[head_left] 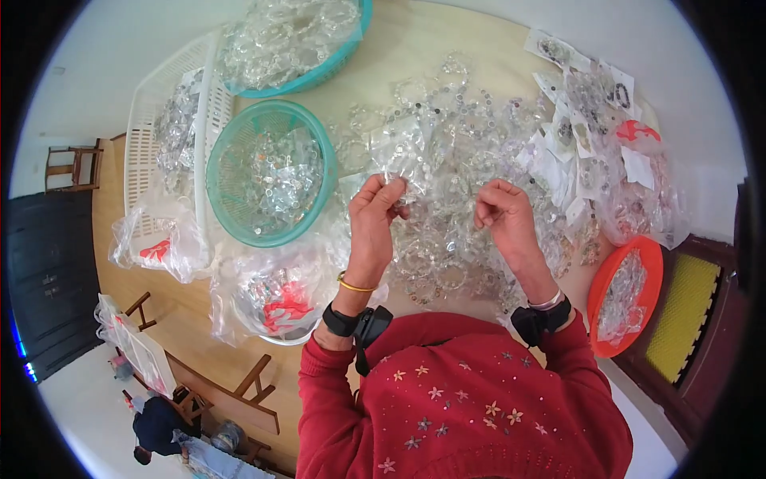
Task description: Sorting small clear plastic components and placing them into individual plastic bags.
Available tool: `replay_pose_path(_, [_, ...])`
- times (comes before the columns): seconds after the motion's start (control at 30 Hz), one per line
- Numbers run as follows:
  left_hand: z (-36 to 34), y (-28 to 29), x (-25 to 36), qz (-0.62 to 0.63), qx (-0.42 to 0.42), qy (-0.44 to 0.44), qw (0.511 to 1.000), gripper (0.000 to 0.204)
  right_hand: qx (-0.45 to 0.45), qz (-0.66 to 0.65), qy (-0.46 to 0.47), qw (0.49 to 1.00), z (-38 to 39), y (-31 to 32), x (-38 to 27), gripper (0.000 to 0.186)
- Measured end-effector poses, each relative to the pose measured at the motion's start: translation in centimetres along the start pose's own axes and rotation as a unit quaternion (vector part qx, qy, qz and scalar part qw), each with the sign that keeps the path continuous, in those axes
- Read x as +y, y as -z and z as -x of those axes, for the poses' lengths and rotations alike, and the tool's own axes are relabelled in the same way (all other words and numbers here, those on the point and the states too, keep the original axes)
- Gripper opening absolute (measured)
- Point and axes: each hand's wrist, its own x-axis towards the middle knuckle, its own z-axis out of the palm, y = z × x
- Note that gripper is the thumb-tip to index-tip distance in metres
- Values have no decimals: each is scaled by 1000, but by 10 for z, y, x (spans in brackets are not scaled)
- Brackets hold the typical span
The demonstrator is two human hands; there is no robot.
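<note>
Clear plastic packet: pinched in left hand's closed fingers. Right hand: fingers curled; cannot tell whether gripping anything. Clear-bagged beaded bracelets: heaped beneath both. Round green plastic basket: left of them.

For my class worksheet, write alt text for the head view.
A person's left hand pinches a clear packet over a table heaped with bagged jewellery; the right hand is curled nearby. Baskets stand left, a red basin right.
</note>
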Motion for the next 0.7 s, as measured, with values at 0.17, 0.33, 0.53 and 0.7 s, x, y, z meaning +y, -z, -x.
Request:
replay_pose_path(0.17, [5,0,-5,-51,-56,53,996,6,10,46,-11,999,2,-27,0,16])
replay_pose_path(0.33, [8,-12,-10,-70,-68,84,992,10,-23,123,7,992,-1,-21,7,18])
replay_pose_path(0.53, [6,-8,-11,-93,-81,93,988,7,8,118,32,992,0,-24,5,17])
replay_pose_path(0.7, [3,0,-13,-116,-101,119,981,5,7,142,46,989,0,-23,4,17])
